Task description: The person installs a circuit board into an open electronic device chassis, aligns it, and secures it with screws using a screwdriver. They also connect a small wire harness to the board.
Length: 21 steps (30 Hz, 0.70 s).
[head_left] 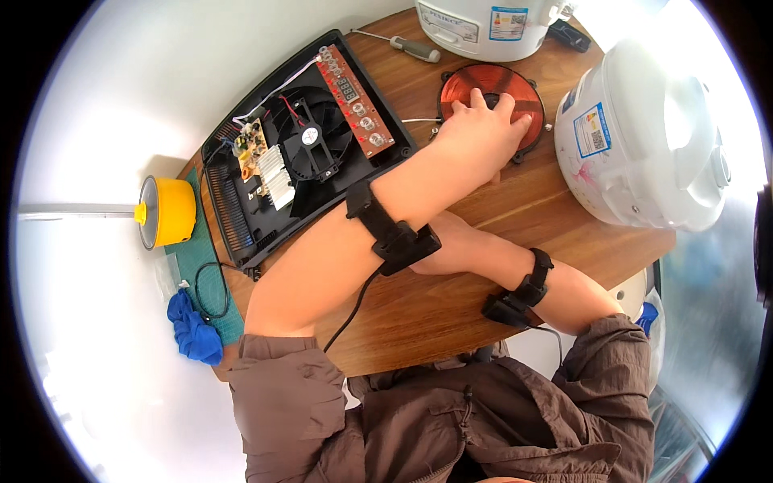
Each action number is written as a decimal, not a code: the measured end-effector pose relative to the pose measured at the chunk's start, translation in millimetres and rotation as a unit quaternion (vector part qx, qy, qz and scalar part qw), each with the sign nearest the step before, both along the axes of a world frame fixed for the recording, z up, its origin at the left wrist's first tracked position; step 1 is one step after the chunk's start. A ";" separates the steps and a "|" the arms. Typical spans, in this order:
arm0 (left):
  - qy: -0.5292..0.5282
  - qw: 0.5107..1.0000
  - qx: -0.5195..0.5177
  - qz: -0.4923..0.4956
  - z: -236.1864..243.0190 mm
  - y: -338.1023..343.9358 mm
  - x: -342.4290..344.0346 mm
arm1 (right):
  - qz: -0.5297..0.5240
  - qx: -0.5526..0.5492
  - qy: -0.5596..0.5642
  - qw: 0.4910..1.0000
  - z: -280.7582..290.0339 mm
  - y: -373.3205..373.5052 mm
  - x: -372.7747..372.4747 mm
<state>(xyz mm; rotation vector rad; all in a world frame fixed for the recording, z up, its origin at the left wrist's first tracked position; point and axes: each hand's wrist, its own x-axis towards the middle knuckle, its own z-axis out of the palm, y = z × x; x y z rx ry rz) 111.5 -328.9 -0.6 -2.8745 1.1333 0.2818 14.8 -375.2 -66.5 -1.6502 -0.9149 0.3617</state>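
A round copper-wound induction coil with a dark rim lies on the wooden table at the back. Across its near edge, the curved fingers of my left hand rest on the copper face, with what looks like the thumb below the edge. My left forearm crosses over the right one. Under it sits my right hand, most of it and its fingers hidden. To the left, an opened black induction cooker housing shows a fan, a circuit board with a heat sink and a red display board.
White lidded containers stand at the right and at the back. A screwdriver lies behind the housing. At the left are a yellow pot, a green mat and a blue cloth.
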 end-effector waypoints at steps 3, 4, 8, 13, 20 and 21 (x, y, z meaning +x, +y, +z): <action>-0.019 0.998 -0.049 -0.022 -13.0 3.0 5.4 | -0.009 0.001 -0.018 1.000 -0.4 2.8 1.2; -0.054 0.997 -0.046 -0.031 -17.5 2.8 4.8 | -0.014 0.009 -0.023 1.000 -2.0 3.6 1.1; -0.147 0.988 -0.016 -0.052 -28.8 -0.4 0.2 | 0.014 -0.021 -0.010 1.000 -2.1 -1.4 1.5; -0.183 0.981 0.013 -0.068 -24.4 -2.7 -6.1 | 0.027 -0.032 -0.015 0.999 -5.0 -2.4 1.1; -0.256 0.964 -0.024 -0.061 -5.0 -8.6 -7.4 | 0.007 0.004 -0.018 1.000 -8.4 1.1 1.1; -0.258 0.963 -0.045 -0.058 -2.7 -8.6 -7.2 | 0.007 -0.001 -0.021 1.000 -6.0 0.7 1.2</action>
